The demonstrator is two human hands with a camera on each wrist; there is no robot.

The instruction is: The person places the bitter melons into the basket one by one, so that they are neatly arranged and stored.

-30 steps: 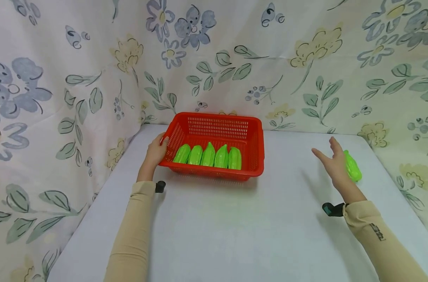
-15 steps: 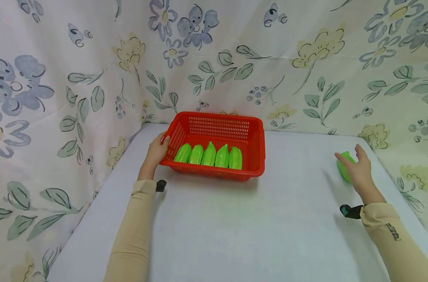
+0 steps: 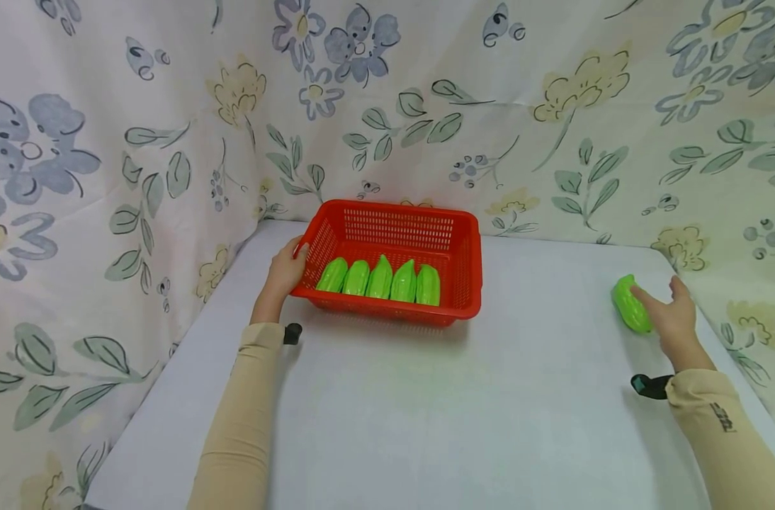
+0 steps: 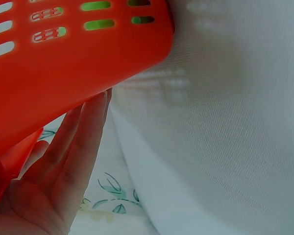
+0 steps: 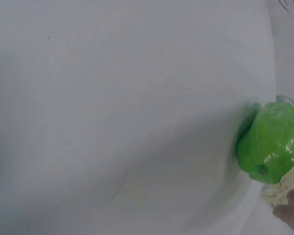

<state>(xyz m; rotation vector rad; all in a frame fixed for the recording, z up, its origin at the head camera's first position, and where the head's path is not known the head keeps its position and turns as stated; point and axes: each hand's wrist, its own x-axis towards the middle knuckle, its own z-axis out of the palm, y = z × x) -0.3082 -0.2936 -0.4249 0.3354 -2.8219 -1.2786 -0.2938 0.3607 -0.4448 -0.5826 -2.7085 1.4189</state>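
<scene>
A red plastic basket (image 3: pixel 394 313) stands at the back centre of the white table. Several glossy bright-green ridged vegetables (image 3: pixel 380 278) lie side by side in it. My left hand (image 3: pixel 285 270) holds the basket's left rim, with thumb over the rim and fingers against the outer wall in the left wrist view. One more green ridged vegetable (image 3: pixel 630 306) lies on the table at the far right. Beside it is my right hand (image 3: pixel 674 319), thumb and fingers spread and holding nothing; its thumb overlaps the vegetable in the head view. Whether they touch cannot be seen.
White table (image 3: pixel 438 411) lies between the two arms. A floral curtain (image 3: pixel 413 85) hangs behind the table and along both sides. Each wrist bears a small dark camera mount, such as the right mount (image 3: pixel 650 386).
My right hand has moved right, past the lone green vegetable, and slightly toward me, uncovering it in the head view. The left hand keeps its hold on the basket, which stays in place.
</scene>
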